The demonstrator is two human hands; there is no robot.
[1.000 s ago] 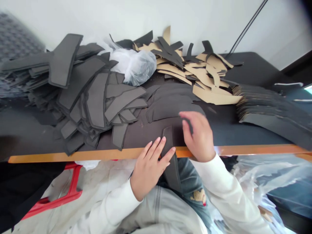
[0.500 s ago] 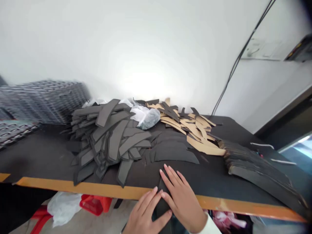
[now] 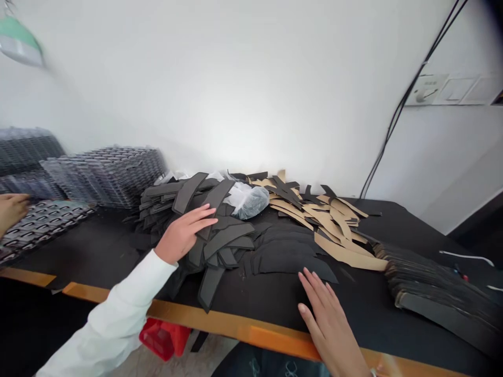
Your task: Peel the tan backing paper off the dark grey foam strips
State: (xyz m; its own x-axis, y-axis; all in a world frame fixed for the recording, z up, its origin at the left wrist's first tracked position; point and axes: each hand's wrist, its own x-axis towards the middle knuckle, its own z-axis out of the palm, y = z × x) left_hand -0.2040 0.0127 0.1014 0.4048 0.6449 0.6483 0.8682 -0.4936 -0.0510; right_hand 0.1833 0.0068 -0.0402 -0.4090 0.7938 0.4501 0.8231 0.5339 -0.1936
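My left hand [image 3: 183, 233] is over the heap of dark grey strips [image 3: 231, 235], left of centre. Its fingers reach across one raised dark grey strip [image 3: 220, 196] and seem to grip it, though the thumb is hidden. Palm down near the table's front edge, my right hand [image 3: 330, 322] has its fingers stretched and the thumb apart, holding nothing. Its fingertips lie at the front edge of a row of thin black curved pieces [image 3: 291, 259].
Tan and black strips [image 3: 334, 222] lie at the back right, beside a clear plastic bag [image 3: 251, 201]. A stack of black curved pieces [image 3: 440, 293] stands right. Trays [image 3: 110, 175] are stacked left, near another person's hand [image 3: 11, 212]. Red baskets [image 3: 163, 337] sit below.
My hands have parted from over a black piece at the table edge. The left went up and left to the heap, where a strip is now raised; the right moved right. The view turned left.
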